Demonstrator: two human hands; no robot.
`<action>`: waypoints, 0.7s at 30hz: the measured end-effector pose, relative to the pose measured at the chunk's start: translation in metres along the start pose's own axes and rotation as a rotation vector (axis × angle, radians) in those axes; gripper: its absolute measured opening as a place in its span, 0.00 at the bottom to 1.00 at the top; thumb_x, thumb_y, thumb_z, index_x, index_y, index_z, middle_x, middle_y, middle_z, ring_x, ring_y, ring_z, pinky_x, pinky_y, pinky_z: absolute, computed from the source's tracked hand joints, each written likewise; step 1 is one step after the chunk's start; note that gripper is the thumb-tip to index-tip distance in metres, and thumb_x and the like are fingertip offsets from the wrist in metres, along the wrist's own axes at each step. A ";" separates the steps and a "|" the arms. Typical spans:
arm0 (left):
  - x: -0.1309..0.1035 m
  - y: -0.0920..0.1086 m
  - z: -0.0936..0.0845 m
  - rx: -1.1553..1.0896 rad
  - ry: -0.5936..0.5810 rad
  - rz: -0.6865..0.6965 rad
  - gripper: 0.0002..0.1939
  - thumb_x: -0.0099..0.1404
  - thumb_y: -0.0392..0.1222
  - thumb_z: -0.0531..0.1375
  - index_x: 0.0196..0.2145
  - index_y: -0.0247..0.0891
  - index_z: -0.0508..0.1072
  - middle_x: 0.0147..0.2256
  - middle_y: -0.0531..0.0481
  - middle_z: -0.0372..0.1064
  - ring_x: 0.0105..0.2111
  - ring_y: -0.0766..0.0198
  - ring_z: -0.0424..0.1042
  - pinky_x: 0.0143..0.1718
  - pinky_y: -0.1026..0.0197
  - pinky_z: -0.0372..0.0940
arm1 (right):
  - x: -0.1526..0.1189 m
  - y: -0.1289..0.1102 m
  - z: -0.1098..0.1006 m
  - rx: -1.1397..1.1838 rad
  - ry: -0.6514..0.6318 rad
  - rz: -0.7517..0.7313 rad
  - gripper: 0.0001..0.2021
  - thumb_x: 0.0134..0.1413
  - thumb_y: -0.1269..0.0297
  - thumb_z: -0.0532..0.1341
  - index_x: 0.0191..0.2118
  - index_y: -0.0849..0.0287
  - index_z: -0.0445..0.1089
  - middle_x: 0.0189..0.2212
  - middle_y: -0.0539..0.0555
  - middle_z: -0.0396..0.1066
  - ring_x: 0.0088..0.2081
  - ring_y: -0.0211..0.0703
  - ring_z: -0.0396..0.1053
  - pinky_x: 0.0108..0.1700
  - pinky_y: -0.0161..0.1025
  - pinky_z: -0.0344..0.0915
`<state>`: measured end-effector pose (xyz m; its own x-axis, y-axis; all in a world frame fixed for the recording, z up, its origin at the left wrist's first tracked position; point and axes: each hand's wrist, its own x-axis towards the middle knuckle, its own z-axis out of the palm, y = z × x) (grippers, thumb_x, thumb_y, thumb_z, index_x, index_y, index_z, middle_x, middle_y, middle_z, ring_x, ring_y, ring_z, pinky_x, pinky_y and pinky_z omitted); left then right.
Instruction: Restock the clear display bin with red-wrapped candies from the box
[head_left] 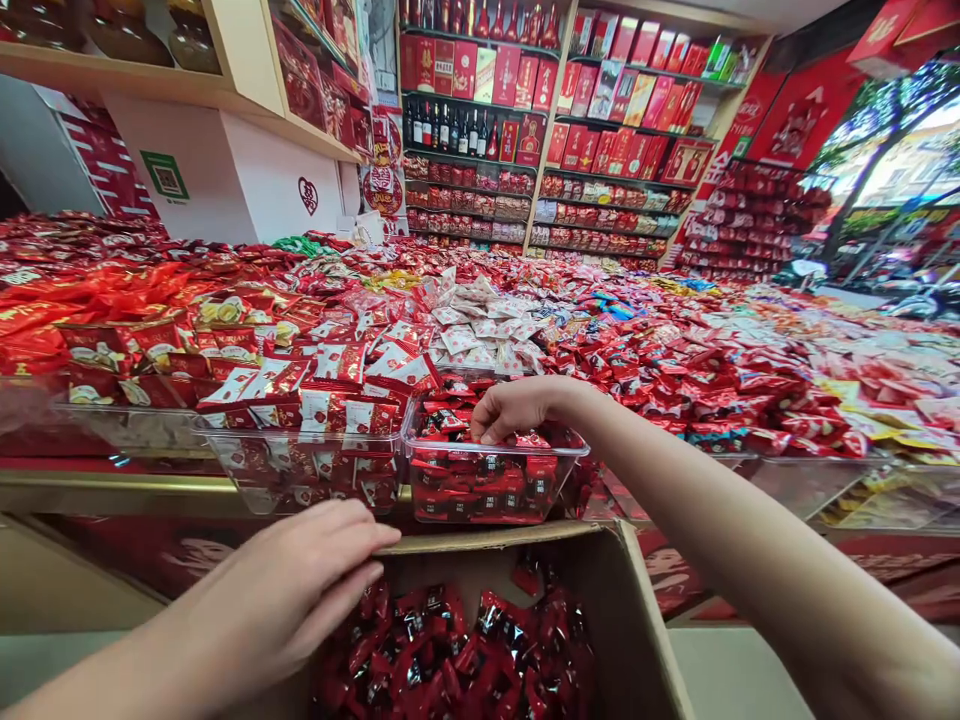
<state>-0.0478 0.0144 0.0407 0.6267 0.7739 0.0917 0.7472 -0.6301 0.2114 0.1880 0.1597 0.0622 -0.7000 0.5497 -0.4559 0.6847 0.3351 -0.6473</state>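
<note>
My right hand (510, 410) reaches into a clear plastic bin (495, 450) of red-wrapped candies (491, 490). Its fingers are curled down among the wrappers, and their tips are hidden, so I cannot see what they grip. Below the bin stands an open cardboard box (656, 620), holding a loose heap of dark red wrapped candies (450, 650). My left hand (307, 570) is at the box's upper left, fingers stretched out and nothing visible in them. The fingertips lie by the box's back edge; whether they touch it I cannot tell.
Left of the bin is another clear bin (300, 440) with red-and-white packets. White packets (484, 325) are piled behind. Heaps of wrapped sweets (697, 370) spread over the counter on both sides. Shelves with bottles and red boxes (480, 75) stand at the back.
</note>
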 end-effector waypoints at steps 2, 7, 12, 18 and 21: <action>0.009 0.002 -0.012 0.001 -0.009 0.030 0.13 0.60 0.39 0.47 0.40 0.40 0.67 0.35 0.47 0.66 0.35 0.61 0.66 0.35 0.63 0.61 | -0.001 0.001 -0.002 -0.048 -0.013 0.036 0.04 0.44 0.75 0.55 0.29 0.65 0.66 0.20 0.46 0.62 0.22 0.28 0.57 0.28 0.30 0.55; 0.023 0.005 -0.022 0.037 0.010 0.089 0.12 0.61 0.39 0.47 0.39 0.40 0.66 0.34 0.48 0.64 0.34 0.62 0.65 0.34 0.61 0.60 | -0.008 0.003 -0.009 -0.163 -0.047 0.060 0.07 0.43 0.73 0.56 0.32 0.65 0.68 0.21 0.47 0.64 0.23 0.30 0.58 0.28 0.30 0.55; 0.032 0.004 -0.014 0.084 -0.027 0.112 0.12 0.61 0.38 0.46 0.40 0.42 0.66 0.34 0.48 0.62 0.35 0.61 0.63 0.34 0.59 0.60 | -0.004 0.000 -0.004 -0.262 -0.083 0.023 0.11 0.42 0.77 0.53 0.33 0.64 0.69 0.20 0.46 0.63 0.21 0.29 0.56 0.27 0.30 0.54; 0.033 0.002 -0.009 0.065 -0.040 0.115 0.12 0.61 0.38 0.46 0.40 0.43 0.65 0.34 0.49 0.60 0.34 0.62 0.63 0.33 0.59 0.59 | -0.004 -0.005 0.003 -0.302 -0.014 -0.066 0.13 0.41 0.79 0.52 0.33 0.64 0.70 0.21 0.47 0.65 0.22 0.29 0.56 0.27 0.30 0.56; 0.030 0.001 -0.007 0.052 -0.051 0.116 0.12 0.61 0.37 0.46 0.40 0.43 0.65 0.34 0.49 0.61 0.34 0.62 0.63 0.33 0.59 0.59 | -0.005 -0.007 0.006 -0.270 0.079 -0.116 0.11 0.43 0.76 0.53 0.34 0.65 0.69 0.24 0.49 0.67 0.23 0.30 0.58 0.27 0.29 0.56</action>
<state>-0.0301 0.0375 0.0508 0.7192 0.6920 0.0628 0.6785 -0.7188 0.1513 0.1854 0.1502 0.0657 -0.7658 0.5500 -0.3333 0.6380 0.5847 -0.5011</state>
